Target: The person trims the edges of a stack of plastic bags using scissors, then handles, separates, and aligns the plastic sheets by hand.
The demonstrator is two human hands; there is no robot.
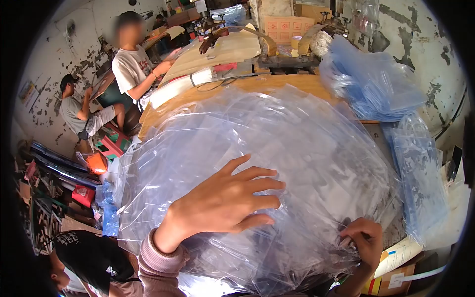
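Note:
A broad heap of clear plastic pieces [316, 163], layered and glossy, covers most of the worktable before me. Across its middle reaches my left hand [222, 200], palm down, fingers spread apart, resting on or just over the plastic. At the heap's lower right edge is my right hand [363, 237], its fingers bent and pinched together at the rim of the clear plastic. Its fingertips are partly hidden, so how many layers they grip cannot be made out.
Bluish plastic bags [381, 89] are stacked at the right, with more plastic [420, 173] hanging below. Beyond the heap stand a wooden tabletop [292, 84] and a cardboard box [287, 30]. One person [131, 64] stands at the far left; others sit nearby. A person in black [91, 257] is close at lower left.

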